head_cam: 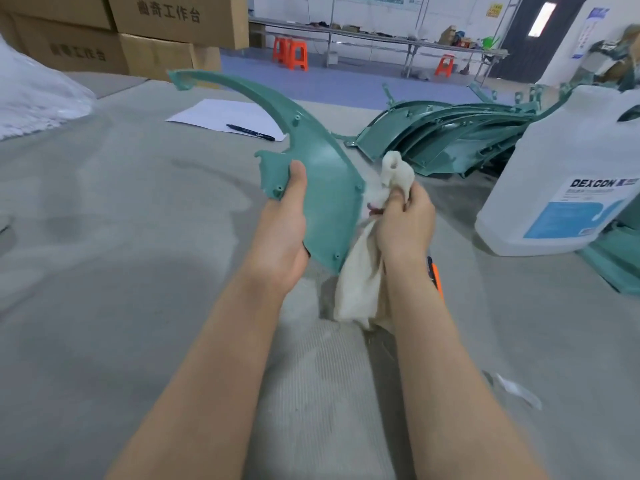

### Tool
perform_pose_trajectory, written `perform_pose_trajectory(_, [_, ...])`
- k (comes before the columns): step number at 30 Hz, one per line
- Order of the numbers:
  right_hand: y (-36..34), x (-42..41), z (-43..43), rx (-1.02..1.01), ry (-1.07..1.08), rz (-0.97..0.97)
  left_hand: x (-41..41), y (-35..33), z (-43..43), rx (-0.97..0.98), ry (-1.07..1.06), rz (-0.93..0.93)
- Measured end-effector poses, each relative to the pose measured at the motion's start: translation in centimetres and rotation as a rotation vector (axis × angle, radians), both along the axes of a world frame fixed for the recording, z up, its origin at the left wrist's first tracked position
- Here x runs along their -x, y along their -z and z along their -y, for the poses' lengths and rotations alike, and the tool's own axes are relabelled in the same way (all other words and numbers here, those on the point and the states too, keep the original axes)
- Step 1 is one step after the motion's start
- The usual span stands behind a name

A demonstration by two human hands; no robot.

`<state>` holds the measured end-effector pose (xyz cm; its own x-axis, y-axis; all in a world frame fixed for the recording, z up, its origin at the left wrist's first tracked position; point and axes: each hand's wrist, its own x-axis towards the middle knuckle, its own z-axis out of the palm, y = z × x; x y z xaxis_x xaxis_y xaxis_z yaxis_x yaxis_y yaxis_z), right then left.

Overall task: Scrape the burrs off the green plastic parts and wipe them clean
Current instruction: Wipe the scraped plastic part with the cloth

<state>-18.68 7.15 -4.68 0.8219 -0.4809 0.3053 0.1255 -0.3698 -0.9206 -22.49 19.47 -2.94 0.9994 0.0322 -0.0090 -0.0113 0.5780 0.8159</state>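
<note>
The left hand (284, 223) is gripping one green plastic part (322, 174) above the desk (104, 209); the right hand (405, 220) is clutching a cloth (360, 282) beside its edge; wiping appears underway; a pile of parts (446, 140) is lying beyond, condition undetermined.

Plastic, cloth, felt, paper, cardboard

Smooth, faintly glossy green plastic part (322, 174); soft, off-white, crumpled cloth (360, 282); matt, fuzzy grey felt table cover (121, 220); translucent white plastic jug (568, 174) at right; matt paper sheet (221, 114); upper left, brown cardboard boxes (145, 26).
</note>
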Motion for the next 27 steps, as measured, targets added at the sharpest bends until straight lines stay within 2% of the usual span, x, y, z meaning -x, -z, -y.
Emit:
perform_pose_trajectory(1, [-0.3, 0.4, 0.3, 0.002, -0.031, 0.048, 0.0, 0.0, 0.0, -0.044, -0.063, 0.004])
perform_pose_trajectory(3, [-0.8, 1.3, -0.5, 0.053, -0.247, 0.129, -0.1, -0.4, 0.1, -0.079, -0.095, 0.028])
perform_pose_trajectory(5, [-0.8, 2.9, -2.6, 0.143, -0.546, 0.138, 0.3, -0.7, 0.3, -0.031, 0.009, 0.127])
perform_pose_trajectory(7, [-0.6, 3.7, -3.8, 0.207, -0.742, 0.153, 0.6, -0.8, 0.1, 0.020, 0.134, 0.218])
perform_pose_trajectory(9, [-0.6, 3.9, -3.9, 0.205, -0.765, 0.149, 0.7, -1.1, -0.3, 0.072, 0.223, 0.273])
perform_pose_trajectory(11, [-0.8, 3.8, -3.5, 0.208, -0.695, 0.127, 0.5, -1.2, -1.0, 0.117, 0.266, 0.299])
perform_pose_trajectory(13, [-0.7, 3.5, -3.1, 0.301, -0.557, 0.192, 0.3, -1.1, -1.5, 0.112, 0.319, 0.304])
perform_pose_trajectory(15, [-0.9, 3.0, -2.2, 0.348, -0.385, 0.211, 0.0, -0.7, -2.0, -0.019, 0.284, 0.303])
perform_pose_trajectory(16, [-1.0, 2.7, -1.4, 0.319, -0.344, 0.181, -0.1, -0.4, -2.3, -0.157, 0.198, 0.292])
perform_pose_trajectory(19, [-1.5, 2.4, 0.8, 0.136, -0.321, 0.131, -1.0, 0.5, -3.2, -0.698, -0.267, 0.093])
perform_pose_trajectory(20, [-1.5, 2.4, 1.3, 0.109, -0.301, 0.121, -1.2, 0.8, -3.6, -0.741, -0.339, 0.059])
perform_pose_trajectory(21, [-1.6, 2.6, 1.6, 0.081, -0.307, 0.114, -1.3, 1.0, -3.9, -0.685, -0.310, 0.074])
perform_pose_trajectory(24, [-1.6, 2.8, 2.0, -0.026, -0.479, 0.018, -1.2, 0.7, -4.3, -0.246, 0.103, 0.080])
perform_pose_trajectory(25, [-1.5, 2.8, 2.2, -0.050, -0.529, -0.021, -0.9, 0.6, -4.4, -0.157, 0.217, 0.077])
perform_pose_trajectory(27, [-1.4, 2.6, 2.6, -0.072, -0.507, -0.052, -0.6, 0.7, -4.7, -0.110, 0.350, 0.081])
